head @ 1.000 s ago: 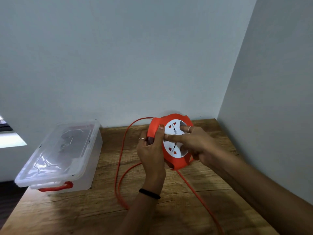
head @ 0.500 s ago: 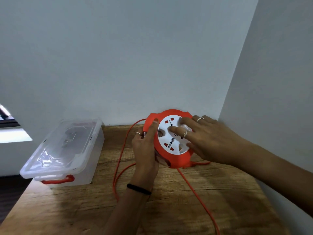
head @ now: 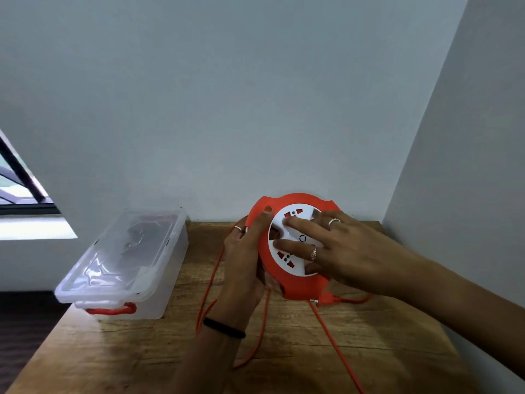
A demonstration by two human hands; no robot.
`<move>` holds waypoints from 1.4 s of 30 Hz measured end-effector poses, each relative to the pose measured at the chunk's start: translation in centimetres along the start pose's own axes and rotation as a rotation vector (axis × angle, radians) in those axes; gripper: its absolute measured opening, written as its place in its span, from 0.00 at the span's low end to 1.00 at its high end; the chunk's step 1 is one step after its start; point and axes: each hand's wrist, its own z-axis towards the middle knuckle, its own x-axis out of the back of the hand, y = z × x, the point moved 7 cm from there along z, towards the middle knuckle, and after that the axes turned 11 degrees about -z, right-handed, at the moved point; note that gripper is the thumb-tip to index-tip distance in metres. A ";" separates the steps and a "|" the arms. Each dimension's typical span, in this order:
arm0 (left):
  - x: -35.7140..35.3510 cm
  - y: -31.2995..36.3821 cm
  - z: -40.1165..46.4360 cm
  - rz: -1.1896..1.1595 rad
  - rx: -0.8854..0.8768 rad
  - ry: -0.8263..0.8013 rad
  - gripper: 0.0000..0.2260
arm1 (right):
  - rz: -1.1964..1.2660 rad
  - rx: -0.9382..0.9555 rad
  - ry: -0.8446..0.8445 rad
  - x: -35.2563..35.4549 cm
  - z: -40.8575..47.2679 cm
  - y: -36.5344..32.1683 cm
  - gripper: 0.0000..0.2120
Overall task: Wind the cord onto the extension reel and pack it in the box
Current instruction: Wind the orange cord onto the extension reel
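An orange extension reel (head: 295, 200) with a white socket face stands tilted above the wooden table (head: 312, 359). My left hand (head: 244, 257) grips its left rim, thumb on the front edge. My right hand (head: 338, 248) lies across the white face, with straight fingers pressing on it. The orange cord (head: 335, 345) runs from under the reel down toward the front edge, and more of it loops behind my left arm. An orange plug (head: 326, 299) lies on the table just below the reel. The clear plastic box (head: 127, 265) stands at the left, lid on.
The box has an orange handle (head: 110, 310) on its near end. Grey walls meet in a corner behind and to the right of the reel. A window (head: 20, 191) shows at far left. The table's left edge drops off beside the box.
The reel has turned a little under my right fingers, and my right hand has slid further left across the white face. The plug has come into view under the reel. The camera has tilted up.
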 end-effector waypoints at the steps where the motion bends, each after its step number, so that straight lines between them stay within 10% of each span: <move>1: -0.1 0.1 0.1 -0.008 0.007 -0.008 0.21 | -0.006 0.011 0.013 0.0 0.0 0.2 0.34; 16: -0.4 -0.7 0.3 0.060 -0.044 -0.018 0.09 | -0.019 -0.070 -0.041 -1.4 -0.6 -0.5 0.35; 25: 0.1 -2.0 0.2 -0.004 -0.060 0.129 0.11 | 0.302 -0.542 -0.314 -3.2 -0.2 -1.4 0.29; 34: -0.1 -3.4 -0.4 -0.035 -0.163 0.211 0.06 | 0.753 -1.127 -0.227 -3.6 -0.6 -1.2 0.26; 42: -0.1 -4.2 -0.4 -0.149 -0.094 0.234 0.05 | 0.891 -1.102 -0.378 -5.2 -0.1 -0.1 0.33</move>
